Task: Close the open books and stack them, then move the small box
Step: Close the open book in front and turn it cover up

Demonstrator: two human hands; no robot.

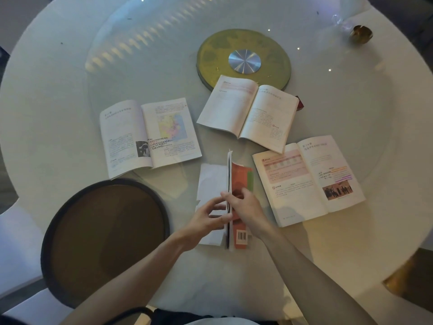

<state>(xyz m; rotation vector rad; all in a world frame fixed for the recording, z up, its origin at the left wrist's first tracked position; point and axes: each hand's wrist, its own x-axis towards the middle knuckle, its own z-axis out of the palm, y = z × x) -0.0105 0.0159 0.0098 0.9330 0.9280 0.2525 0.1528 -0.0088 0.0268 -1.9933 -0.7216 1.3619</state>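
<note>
Near the table's front edge, an orange-covered book [241, 177] is half folded, its pages standing upright on edge. My left hand [207, 220] grips those pages from the left and my right hand [246, 207] presses the orange cover from the right. Three more books lie open flat: one with a map [150, 134] at the left, one [248, 111] at the middle back, one with a photo [309, 179] at the right. A small dark red box [300, 103] peeks out behind the middle book's right edge, mostly hidden.
A round dark tray [105, 233] rests at the front left on the white round table [58, 90]. A gold turntable hub [243, 59] sits at the glass centre. A small gold object [360, 34] stands at the far right.
</note>
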